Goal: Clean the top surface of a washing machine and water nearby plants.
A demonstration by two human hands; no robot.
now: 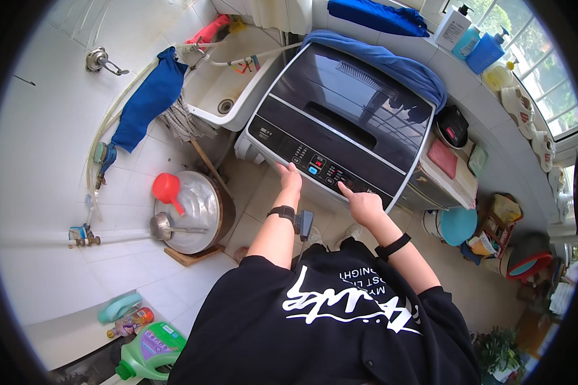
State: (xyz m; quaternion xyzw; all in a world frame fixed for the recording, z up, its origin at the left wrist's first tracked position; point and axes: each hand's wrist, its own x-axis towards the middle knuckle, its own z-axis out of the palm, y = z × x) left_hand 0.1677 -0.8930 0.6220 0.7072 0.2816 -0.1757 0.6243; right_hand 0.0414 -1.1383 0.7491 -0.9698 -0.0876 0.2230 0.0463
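Note:
A top-loading washing machine (pixel 366 90) stands before me, its dark glossy lid down. Along its near side runs a black control panel (pixel 282 140) with a lit red display (pixel 319 162) and a bright blue button (pixel 313 171). My right hand (pixel 367 206) points a stretched finger at the panel's buttons, right of the display; its other fingers are curled and hold nothing. My left hand (pixel 290 179) rests at the machine's front edge, left of the display. Two of its fingertips show apart; the rest is hidden. Both wrists wear dark bands, the left one with a small device (pixel 305 223).
At left are a white sink (pixel 202 96), a mop (pixel 181 122) and a round metal lid (pixel 192 221) bearing a red scoop (pixel 167 187) and a metal ladle (pixel 161 226). A blue towel (pixel 404 61) lies behind the machine. Right stand a cardboard box (pixel 453 176) and a blue basin (pixel 457 226).

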